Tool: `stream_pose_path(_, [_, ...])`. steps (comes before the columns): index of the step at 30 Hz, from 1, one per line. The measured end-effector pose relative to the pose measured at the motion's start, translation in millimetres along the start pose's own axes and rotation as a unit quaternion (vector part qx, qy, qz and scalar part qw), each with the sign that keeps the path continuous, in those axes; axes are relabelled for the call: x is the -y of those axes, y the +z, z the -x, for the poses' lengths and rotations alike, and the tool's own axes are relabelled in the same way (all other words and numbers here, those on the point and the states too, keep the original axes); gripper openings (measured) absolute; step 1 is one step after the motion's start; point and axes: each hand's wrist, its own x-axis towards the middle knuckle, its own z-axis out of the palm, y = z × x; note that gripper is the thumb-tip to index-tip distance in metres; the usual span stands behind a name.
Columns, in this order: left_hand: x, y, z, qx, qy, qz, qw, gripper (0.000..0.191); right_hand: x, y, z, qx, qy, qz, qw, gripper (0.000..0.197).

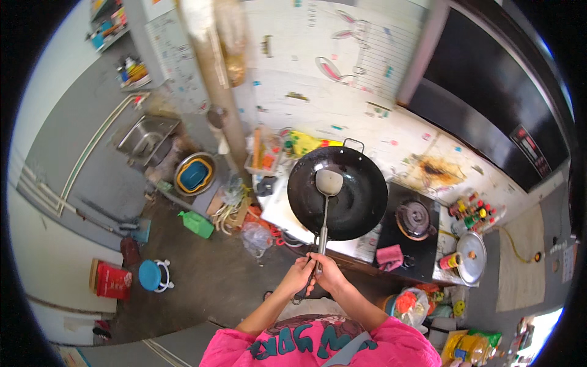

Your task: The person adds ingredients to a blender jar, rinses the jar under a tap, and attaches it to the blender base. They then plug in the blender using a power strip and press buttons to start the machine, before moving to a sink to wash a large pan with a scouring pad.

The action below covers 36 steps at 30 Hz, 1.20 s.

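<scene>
A black wok (pixel 362 192) is held out over the counter, with a small loop handle at its far rim. My left hand (pixel 299 276) grips the wok's long dark handle, whose end ring (pixel 297 301) sticks out below the fingers. Close against it, my right hand (pixel 329 274) grasps the metal handle of a wok spatula (pixel 329 182). The spatula's broad blade lies over the inside of the wok. Some pale residue speckles the dark wok surface. Whether the wok touches the counter beneath is hidden.
To the right stands a black gas stove (pixel 389 219) with a burner (pixel 413 219) and a pink cloth (pixel 390 257). Beyond are a pot lid (pixel 471 258) and several condiment bottles (pixel 477 213). A range hood (pixel 481 91) overhangs the right. A steel sink (pixel 149 137) is at left.
</scene>
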Motion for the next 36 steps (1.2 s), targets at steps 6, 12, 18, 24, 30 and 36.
stream_pose_path(6, [-2.3,-118.5,62.4,-0.074,0.013,0.021,0.997,0.043,-62.6,97.8,-65.7,0.08,0.066,0.04,0.994,0.032])
stream_pose_path(12, [5.1,-212.4,113.3,-0.154,0.029,0.067,0.985,0.041,-105.4,196.9,-107.9,0.118,0.15,0.072,0.979,0.029])
stream_pose_path(18, [9.9,-283.6,136.6,-0.228,0.034,0.135,0.964,0.034,-139.6,269.0,-154.5,0.125,0.188,0.124,0.966,0.039])
stream_pose_path(24, [0.5,-360.4,135.4,-0.291,0.039,0.163,0.942,0.034,-159.6,328.4,-222.4,0.149,0.227,0.149,0.951,0.038])
stream_pose_path(30, [-39.4,-464.5,114.9,-0.304,0.013,0.169,0.937,0.038,-174.6,384.0,-336.4,0.204,0.262,0.169,0.928,0.04])
stream_pose_path(36, [-86.1,-571.3,100.8,-0.33,0.021,0.205,0.921,0.036,-161.3,479.7,-418.4,0.196,0.3,0.178,0.916,0.039])
